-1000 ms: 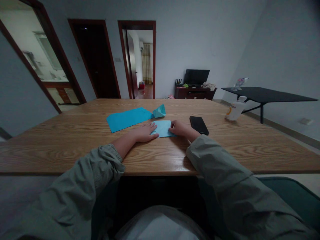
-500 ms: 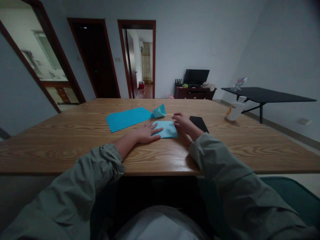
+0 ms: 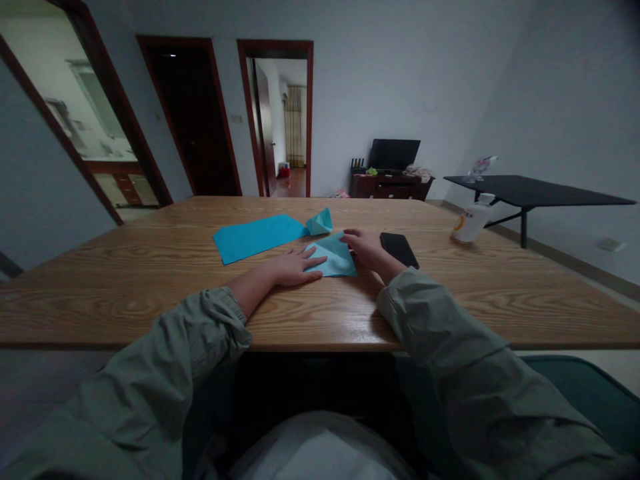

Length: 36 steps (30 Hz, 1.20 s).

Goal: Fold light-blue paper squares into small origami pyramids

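A small light-blue paper (image 3: 334, 259) lies on the wooden table (image 3: 310, 313) in front of me. My left hand (image 3: 295, 265) rests flat on its left part with the fingers spread. At the paper's upper right, my right hand (image 3: 366, 247) has its fingertips closed on the edge, which is lifted a little. Just behind the paper stands a folded light-blue paper shape (image 3: 320, 222). A larger blue sheet (image 3: 257, 237) lies flat to the left of that shape.
A black phone-like object (image 3: 398, 249) lies right of my right hand. Farther right stands a white container (image 3: 471, 221). Beyond the table are a black table (image 3: 535, 190) and a cabinet with a screen (image 3: 394, 155).
My right hand has moved slightly left and now holds the paper's upper right edge, which has come up and back. My left hand stays in place.
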Motion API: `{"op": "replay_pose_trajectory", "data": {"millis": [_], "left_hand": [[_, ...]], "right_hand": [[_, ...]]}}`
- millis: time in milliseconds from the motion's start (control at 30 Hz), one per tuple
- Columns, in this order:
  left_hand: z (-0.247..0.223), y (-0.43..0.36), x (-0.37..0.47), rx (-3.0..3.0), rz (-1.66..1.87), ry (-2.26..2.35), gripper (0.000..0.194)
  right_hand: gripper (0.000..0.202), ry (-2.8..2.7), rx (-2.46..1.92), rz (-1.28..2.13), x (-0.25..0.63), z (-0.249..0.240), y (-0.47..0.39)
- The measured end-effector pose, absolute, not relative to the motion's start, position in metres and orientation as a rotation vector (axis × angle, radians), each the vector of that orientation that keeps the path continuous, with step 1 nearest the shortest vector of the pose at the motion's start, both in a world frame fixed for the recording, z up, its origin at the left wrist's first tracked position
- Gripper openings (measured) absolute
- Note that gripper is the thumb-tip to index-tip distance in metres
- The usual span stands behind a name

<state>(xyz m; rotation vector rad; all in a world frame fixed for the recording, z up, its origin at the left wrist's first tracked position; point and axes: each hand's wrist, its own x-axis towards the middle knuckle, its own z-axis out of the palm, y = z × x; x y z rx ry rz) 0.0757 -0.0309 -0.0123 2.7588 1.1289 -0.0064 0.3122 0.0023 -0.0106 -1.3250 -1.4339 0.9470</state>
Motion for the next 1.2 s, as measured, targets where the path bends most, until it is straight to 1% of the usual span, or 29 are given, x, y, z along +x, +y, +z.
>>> {"op": "replay_pose_trajectory", "data": {"millis": [67,167,267,367,567,933,1100,1200], "left_hand": [[-0.012,-0.031,0.076,2.746,0.024,1.161,0.078],[-0.013,-0.031,0.077,2.708,0.089,1.242,0.097],[-0.016,-0.028,0.077,2.69,0.115,1.282,0.105],[-0.017,-0.026,0.078,2.689,0.12,1.291,0.105],[-0.014,-0.026,0.079,2.689,0.108,1.287,0.106],[-0.012,-0.027,0.079,2.699,0.05,1.274,0.099],[-0.008,-0.027,0.078,2.699,0.041,1.259,0.096],[-0.001,-0.027,0.072,2.689,0.035,1.138,0.091]], "right_hand": [[0.032,-1.61,-1.35,0.776,0.31,-0.013,0.002],[0.033,-1.936,-1.286,0.51,0.306,-0.015,-0.002],[0.033,-2.153,-1.274,0.398,0.301,-0.014,-0.011],[0.035,-2.236,-1.302,0.415,0.297,-0.011,-0.019],[0.03,-2.397,-1.237,0.364,0.297,-0.006,-0.025],[0.029,-2.53,-1.116,0.338,0.297,-0.009,-0.021],[0.035,-2.522,-1.122,0.441,0.293,-0.003,-0.03],[0.041,-2.544,-1.116,0.517,0.294,-0.001,-0.033]]}}
